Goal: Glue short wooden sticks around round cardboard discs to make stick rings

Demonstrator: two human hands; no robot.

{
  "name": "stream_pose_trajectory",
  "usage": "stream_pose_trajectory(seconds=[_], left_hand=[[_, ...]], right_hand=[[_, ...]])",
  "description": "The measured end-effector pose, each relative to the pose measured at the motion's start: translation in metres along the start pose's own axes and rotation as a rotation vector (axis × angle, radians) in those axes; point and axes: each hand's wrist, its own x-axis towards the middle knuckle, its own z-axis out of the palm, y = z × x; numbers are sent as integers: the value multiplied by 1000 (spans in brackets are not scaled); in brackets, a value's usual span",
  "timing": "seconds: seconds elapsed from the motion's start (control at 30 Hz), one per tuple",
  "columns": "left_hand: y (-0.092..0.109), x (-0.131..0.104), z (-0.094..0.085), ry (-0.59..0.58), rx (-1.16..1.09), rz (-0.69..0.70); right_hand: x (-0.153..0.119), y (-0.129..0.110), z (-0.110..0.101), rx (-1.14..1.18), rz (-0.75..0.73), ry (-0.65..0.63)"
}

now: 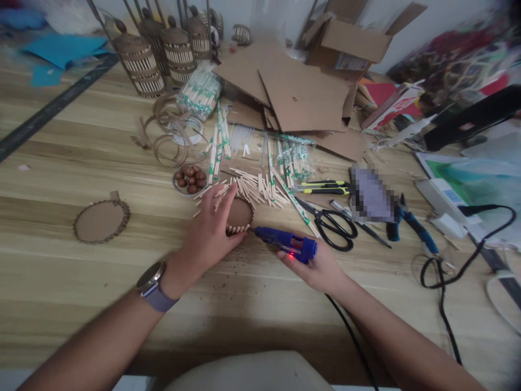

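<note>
My left hand (209, 225) grips the near-left rim of a round cardboard base (241, 213), with thumb and fingers around it. Short pale wooden sticks stand along part of that rim. In my right hand (321, 266) is a blue hot glue gun (285, 243), a red light glowing on it. Its nozzle points left and meets, or nearly meets, the base's right edge. Just behind the base lies a loose pile of cut wooden sticks (256, 187). A second round cardboard disc (101, 221) with a corrugated edge lies to the left.
Scissors (336, 225), pliers (411, 222) and a yellow-black cutter (325, 188) lie to the right. A bowl of brown nuts (189, 179), wrapped chopsticks (220, 141), cardboard sheets (301, 87) and stick-covered lanterns (140, 65) stand behind. A black cord (350, 326) trails toward the front edge.
</note>
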Motion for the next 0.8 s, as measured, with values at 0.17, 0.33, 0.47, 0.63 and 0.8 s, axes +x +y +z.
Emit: stream_pose_trajectory(seconds=[0.17,0.33,0.47,0.63,0.8], left_hand=[[-1,0,0,-9,-13,-4],[0,1,0,-3,-11,-10],[0,1,0,-2,-1,-1],[-1,1,-1,-12,7,-7],[-2,1,-1,-11,0,6]], right_hand=[[1,0,0,-4,-9,-5],[1,0,0,-7,-6,8],[0,0,2,6,5,1],[2,-1,-5,144,82,56],[1,-7,-28,491,254,-325]])
